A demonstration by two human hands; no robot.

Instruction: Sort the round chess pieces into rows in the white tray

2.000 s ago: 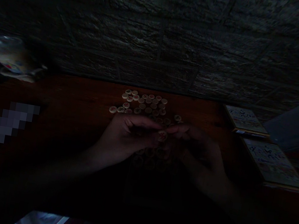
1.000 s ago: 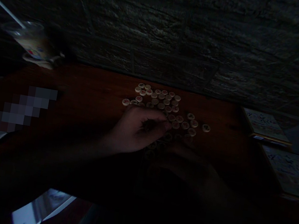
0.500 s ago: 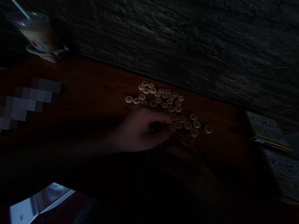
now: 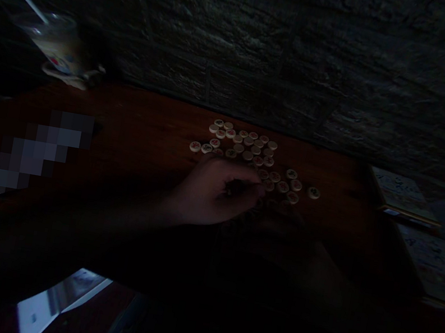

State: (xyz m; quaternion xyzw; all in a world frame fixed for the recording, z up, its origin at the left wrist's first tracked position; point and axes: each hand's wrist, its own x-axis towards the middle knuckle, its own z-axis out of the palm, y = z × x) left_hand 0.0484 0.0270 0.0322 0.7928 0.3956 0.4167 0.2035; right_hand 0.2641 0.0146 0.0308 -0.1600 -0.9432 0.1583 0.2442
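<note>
Round, pale Chinese chess pieces (image 4: pixel 249 155) lie in loose groups on a dark brown wooden table (image 4: pixel 141 113); some show red characters, others dark ones. My left hand (image 4: pixel 216 191) is over the near edge of the groups, its thumb and forefinger curled into a ring and meeting near a few pieces. Whatever is between its fingertips is too dark to make out. To its right, my right hand (image 4: pixel 281 222) is low and nearly lost in shadow, its fingers not readable. One dark-marked chess piece (image 4: pixel 313 193) sits apart on the right.
A rough stone wall (image 4: pixel 244 39) rises behind the table. At the back left stands a clear plastic cup (image 4: pixel 61 46) with a white straw, in a holder. Two flat boxes, the far box (image 4: pixel 403 192) and the near box (image 4: pixel 437 262), are on the right. A bright whitish object (image 4: pixel 59 298) shows below the table.
My left hand has barely moved and keeps its curled shape. My right hand has shifted slightly and looks dimmer. The whole view has shifted a little.
</note>
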